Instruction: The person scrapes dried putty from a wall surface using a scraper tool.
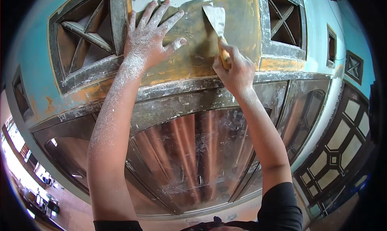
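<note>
My left hand (149, 39) lies spread on the wall panel (181, 49), fingers apart, its back and the forearm dusted with white powder. My right hand (236, 68) grips a putty knife (216, 19) by its wooden handle. The wide blade points up, with whitish residue on it, over the brownish panel to the right of my left hand. Whether the blade edge touches the panel cannot be made out. White patches with flaked edges show on the panel's upper part, above my left fingers.
Crossed-bar vent openings (85, 37) flank the panel, another (284, 21) at the right. A worn wooden ledge (177, 88) runs below, above windows (193, 150) with reddish curtains. A dark door (338, 146) stands at far right, and a bright opening shows at lower left.
</note>
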{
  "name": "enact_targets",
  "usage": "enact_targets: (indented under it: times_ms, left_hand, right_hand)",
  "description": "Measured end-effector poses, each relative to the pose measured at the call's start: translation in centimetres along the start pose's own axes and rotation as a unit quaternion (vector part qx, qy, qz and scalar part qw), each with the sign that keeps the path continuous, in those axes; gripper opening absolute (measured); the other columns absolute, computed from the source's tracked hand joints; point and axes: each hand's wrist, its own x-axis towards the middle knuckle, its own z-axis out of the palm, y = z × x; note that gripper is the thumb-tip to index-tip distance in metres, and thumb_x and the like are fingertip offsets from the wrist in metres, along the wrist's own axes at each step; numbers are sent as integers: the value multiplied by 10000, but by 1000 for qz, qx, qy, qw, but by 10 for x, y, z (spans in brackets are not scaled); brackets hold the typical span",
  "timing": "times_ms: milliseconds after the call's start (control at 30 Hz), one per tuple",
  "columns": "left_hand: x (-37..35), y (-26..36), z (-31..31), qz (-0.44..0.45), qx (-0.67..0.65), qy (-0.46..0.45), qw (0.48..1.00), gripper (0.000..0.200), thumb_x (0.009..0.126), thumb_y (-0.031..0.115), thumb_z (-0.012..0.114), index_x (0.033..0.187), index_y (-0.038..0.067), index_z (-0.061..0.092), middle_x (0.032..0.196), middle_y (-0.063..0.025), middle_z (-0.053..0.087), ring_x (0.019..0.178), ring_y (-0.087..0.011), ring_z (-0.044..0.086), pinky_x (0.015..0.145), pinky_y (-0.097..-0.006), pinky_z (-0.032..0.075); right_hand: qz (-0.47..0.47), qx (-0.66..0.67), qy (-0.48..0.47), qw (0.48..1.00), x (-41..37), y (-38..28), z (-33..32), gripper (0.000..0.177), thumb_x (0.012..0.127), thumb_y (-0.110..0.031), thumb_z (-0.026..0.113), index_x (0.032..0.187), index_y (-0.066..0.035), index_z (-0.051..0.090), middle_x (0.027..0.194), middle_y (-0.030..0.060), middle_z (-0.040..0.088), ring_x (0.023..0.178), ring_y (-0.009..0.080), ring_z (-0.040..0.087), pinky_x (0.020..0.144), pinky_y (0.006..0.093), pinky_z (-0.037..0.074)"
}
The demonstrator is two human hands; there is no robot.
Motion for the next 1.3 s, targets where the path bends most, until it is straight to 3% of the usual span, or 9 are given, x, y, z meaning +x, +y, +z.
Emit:
enact_targets:
  times_ms: [67, 167, 267, 367, 567, 767, 1000, 1133, 1300]
  left_hand:
    - [2, -1, 0, -6, 3, -2, 1000, 729, 955, 730, 491, 1600, 434, 325, 1709, 10, 238, 1581, -260, 195, 1271, -623, 104]
    - [1, 1, 0, -2, 1, 14, 1000, 678, 986, 639, 521, 1600, 416, 343, 1707, -6, 248, 1563, -301, 244, 1257, -613, 168]
    - [0, 1, 1, -6, 3, 15, 1000, 670, 990, 630, 522, 1599, 416, 345, 1707, -4, 251, 1563, -300, 245, 1257, -611, 170]
    - [0, 2, -1, -8, 7, 13, 1000, 666, 992, 624, 524, 1599, 417, 345, 1708, 1, 249, 1565, -295, 239, 1258, -611, 168]
    - [1, 1, 1, -11, -5, 12, 1000, 658, 994, 609, 528, 1597, 425, 343, 1709, 7, 246, 1570, -290, 227, 1259, -609, 163]
    - [1, 2, -1, -19, -10, 10, 1000, 658, 984, 642, 519, 1585, 419, 367, 1703, 16, 255, 1574, -256, 216, 1273, -602, 140]
    - [1, 0, 3, -11, -5, 22, 1000, 655, 985, 640, 516, 1584, 421, 367, 1700, 16, 264, 1573, -256, 220, 1270, -606, 144]
    - [2, 0, 3, -15, -8, 24, 1000, 653, 988, 632, 517, 1586, 425, 359, 1701, 17, 259, 1573, -254, 218, 1268, -610, 145]
    - [3, -2, 4, -14, -15, 24, 1000, 656, 992, 617, 517, 1594, 429, 339, 1702, 13, 255, 1574, -248, 215, 1270, -608, 139]
  right_hand:
    - [-59, -19, 46, 997, 5, 15, 8, 389, 871, -259, 756, 1229, -178, 628, 849, 56, 728, 727, 256, 727, 671, 391, 553]
    - [-44, -22, 73, 996, 36, 14, 6, 390, 880, -267, 752, 1240, -189, 623, 829, 51, 718, 698, 267, 713, 650, 415, 539]
    - [-3, 5, 41, 999, 32, 15, 8, 394, 871, -278, 760, 1232, -192, 626, 816, 59, 717, 693, 269, 712, 649, 424, 539]
    - [-38, -17, 58, 997, -5, 22, 16, 414, 857, -291, 773, 1237, -200, 639, 801, 53, 719, 695, 263, 718, 648, 419, 541]
    - [-18, -22, 96, 995, 66, 15, 9, 382, 854, -282, 769, 1215, -216, 661, 766, 46, 726, 670, 258, 715, 622, 413, 531]
    - [-40, -27, 65, 997, -11, 17, 19, 403, 838, -285, 783, 1211, -196, 659, 777, 23, 721, 663, 216, 705, 643, 367, 504]
    - [17, -23, 73, 997, 44, 9, 8, 410, 865, -288, 770, 1246, -211, 638, 733, 53, 719, 676, 266, 714, 631, 394, 500]
    - [-2, -16, 29, 999, -15, 8, 11, 381, 875, -309, 757, 1223, -199, 648, 748, 58, 726, 685, 266, 721, 640, 413, 509]
    - [-8, -42, 79, 996, 49, 11, 5, 384, 856, -291, 768, 1209, -186, 659, 713, 22, 709, 638, 233, 712, 604, 402, 503]
